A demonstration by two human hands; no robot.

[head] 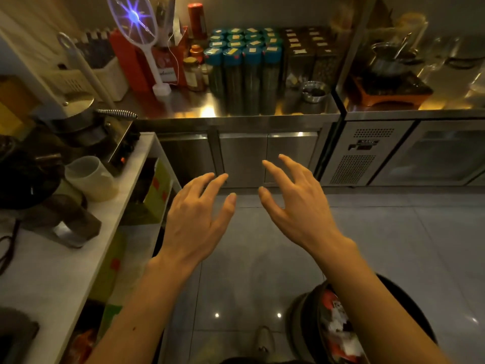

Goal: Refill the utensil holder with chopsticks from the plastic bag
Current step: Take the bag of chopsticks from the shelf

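Steel counter [236,111] ahead; left hand [195,219], right hand [296,208] empty, spread.

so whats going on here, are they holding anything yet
Not yet. The person's left hand and right hand are both open and empty, held out over the floor in front of the steel counter. No bag of chopsticks is clearly in view. A bin sits below the right arm.

A steel counter [236,111] is set ahead, with jars [242,74] placed on it. A shelf [78,248] is set left, a cup [90,178] on it. A bin [322,324] is placed lower right.
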